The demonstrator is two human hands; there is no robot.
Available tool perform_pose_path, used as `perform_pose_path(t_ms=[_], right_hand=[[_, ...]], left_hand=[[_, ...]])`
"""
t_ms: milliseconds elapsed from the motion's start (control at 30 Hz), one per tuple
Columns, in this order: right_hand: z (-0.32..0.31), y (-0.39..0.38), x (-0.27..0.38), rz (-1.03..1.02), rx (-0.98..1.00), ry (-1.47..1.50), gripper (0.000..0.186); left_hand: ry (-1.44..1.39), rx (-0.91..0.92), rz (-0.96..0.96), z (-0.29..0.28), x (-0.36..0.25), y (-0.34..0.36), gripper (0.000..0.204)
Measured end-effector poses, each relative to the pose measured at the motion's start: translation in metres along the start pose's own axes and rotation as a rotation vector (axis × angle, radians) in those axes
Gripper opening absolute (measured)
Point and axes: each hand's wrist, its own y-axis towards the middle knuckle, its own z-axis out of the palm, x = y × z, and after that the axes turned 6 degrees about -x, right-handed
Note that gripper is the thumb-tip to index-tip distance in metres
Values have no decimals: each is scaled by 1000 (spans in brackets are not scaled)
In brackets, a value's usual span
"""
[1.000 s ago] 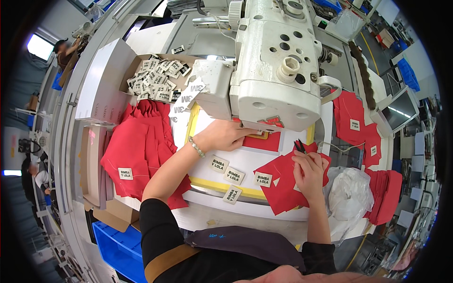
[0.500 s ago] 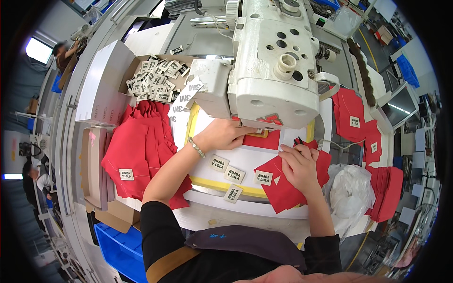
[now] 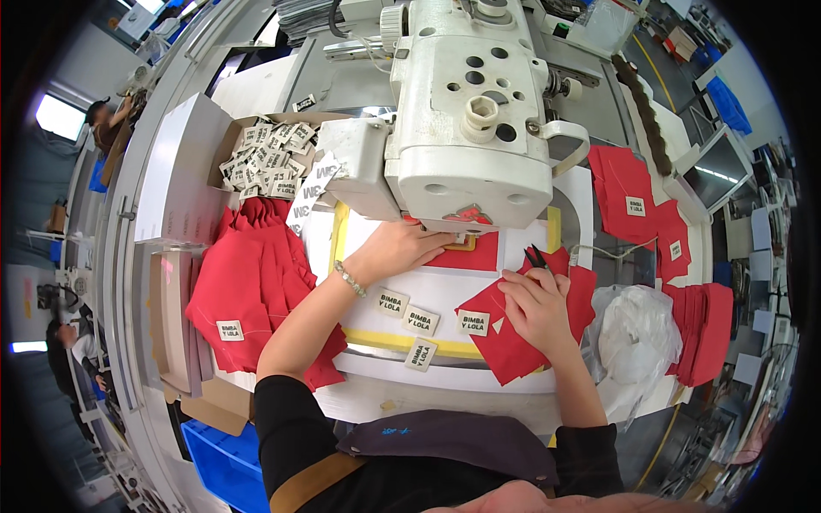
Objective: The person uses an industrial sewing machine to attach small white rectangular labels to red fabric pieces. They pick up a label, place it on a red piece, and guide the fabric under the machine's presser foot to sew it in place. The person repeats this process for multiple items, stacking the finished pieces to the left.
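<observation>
My left hand (image 3: 402,248) reaches under the head of a white sewing machine (image 3: 470,128). Its fingers are stretched out, the tips at a small yellow frame (image 3: 463,245) over a red fabric piece (image 3: 479,256); the machine partly hides them. A pair of black scissors (image 3: 535,257) is in my right hand (image 3: 537,306), blades pointing away from me. That hand rests over another red fabric piece (image 3: 505,355). A cream printed label (image 3: 473,322) lies on this piece, and several similar labels (image 3: 420,321) are scattered left of it on the white work surface (image 3: 376,321).
A pile of red fabric pieces (image 3: 248,286) lies at left, below a box of loose labels (image 3: 265,154). Labelled red pieces (image 3: 629,201) and a red stack (image 3: 705,333) are at right. Nearby sit a clear plastic bag (image 3: 637,333) and a blue bin (image 3: 227,466).
The view has shifted slightly, so the machine appears farther left. More of the scissors shows above my right hand. My left hand stays beneath the machine head.
</observation>
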Motion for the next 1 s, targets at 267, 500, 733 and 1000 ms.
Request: perform_pose_path(t_ms=[267, 500, 733, 1000], right_hand=[[-6, -4, -1, 9, 8, -7, 19], [-7, -5, 2, 33, -37, 22, 23], [-10, -11, -2, 30, -3, -26, 21], [-9, -8, 1, 17, -12, -7, 22]], left_hand=[[10, 27, -29, -3, 0, 1, 28], [91, 32, -106, 3, 11, -2, 21], [79, 134, -261, 4, 22, -1, 24], [91, 80, -147, 12, 26, -6, 22]])
